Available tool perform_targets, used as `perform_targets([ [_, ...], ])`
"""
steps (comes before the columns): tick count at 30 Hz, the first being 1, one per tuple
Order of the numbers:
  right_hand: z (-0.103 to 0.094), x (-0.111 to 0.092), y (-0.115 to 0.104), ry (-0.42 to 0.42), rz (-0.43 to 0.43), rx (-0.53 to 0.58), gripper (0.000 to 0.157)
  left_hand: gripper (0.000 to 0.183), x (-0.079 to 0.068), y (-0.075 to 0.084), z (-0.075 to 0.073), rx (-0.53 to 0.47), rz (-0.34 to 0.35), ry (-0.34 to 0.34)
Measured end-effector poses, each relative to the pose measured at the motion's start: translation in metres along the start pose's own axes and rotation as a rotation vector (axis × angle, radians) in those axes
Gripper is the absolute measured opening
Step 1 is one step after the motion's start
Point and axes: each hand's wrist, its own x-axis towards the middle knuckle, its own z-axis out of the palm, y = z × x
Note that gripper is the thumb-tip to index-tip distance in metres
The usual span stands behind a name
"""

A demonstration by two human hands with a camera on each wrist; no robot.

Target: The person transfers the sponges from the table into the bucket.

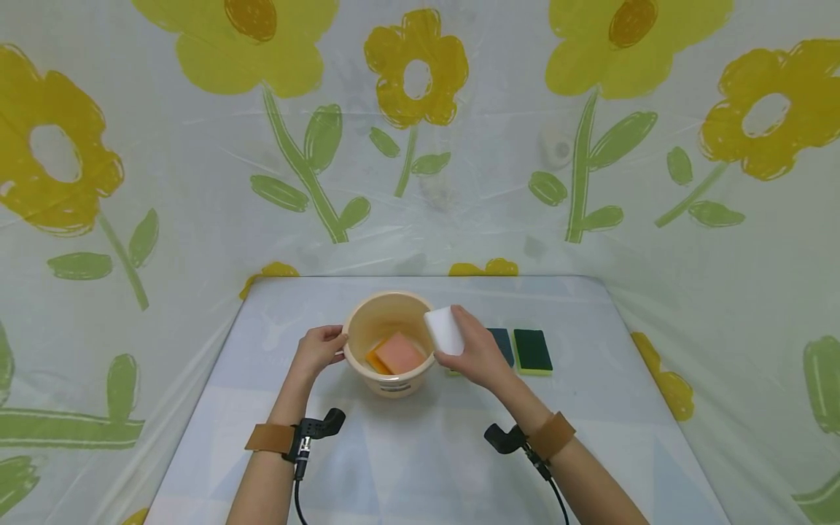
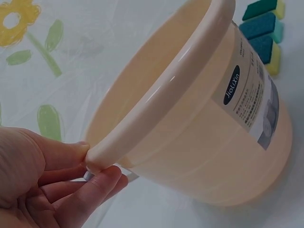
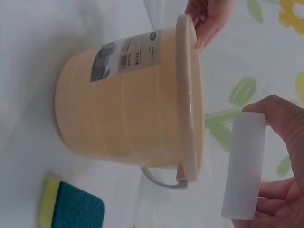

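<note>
A peach plastic bucket (image 1: 394,389) stands on the table, its label (image 2: 249,90) facing the near side. With thumb and fingers my left hand (image 1: 319,348) pinches the left part of its rim (image 2: 156,95). Inside lie a pink sponge (image 1: 400,354) and an orange sponge (image 1: 375,360), the orange one partly covered. My right hand (image 1: 477,348) grips a white rectangular sponge (image 1: 444,331) between thumb and fingers, over the bucket's right rim. In the right wrist view the white sponge (image 3: 244,166) is apart from the bucket (image 3: 128,109), beside its mouth.
Right of the bucket, a dark green scouring sponge (image 1: 533,350) and a blue-topped one (image 1: 502,344) lie on the table (image 1: 394,467); a further yellow-based sponge (image 2: 266,50) is mostly behind my right hand. A grey handle (image 3: 164,180) hangs at the bucket's side. A flowered sheet (image 1: 420,219) hangs behind.
</note>
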Motion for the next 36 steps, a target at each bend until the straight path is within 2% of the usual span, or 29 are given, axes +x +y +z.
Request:
perform_targets([
  [10,0.012,0.014,-0.013,-0.066,-0.050,0.034,0.088,0.041,-0.001,0.001,0.000,-0.008,0.007,0.001],
  [20,0.035,0.033,-0.024,-0.149,-0.080,0.019,0.087,0.041,-0.001,-0.001,-0.001,-0.013,0.021,-0.011],
  [27,0.048,0.043,-0.028,-0.162,-0.127,0.001,0.088,0.042,-0.002,-0.001,-0.001,-0.005,0.009,-0.010],
  [36,0.056,0.043,-0.025,-0.201,-0.071,-0.016,0.098,0.041,-0.002,-0.001,-0.001,-0.003,0.014,-0.009],
])
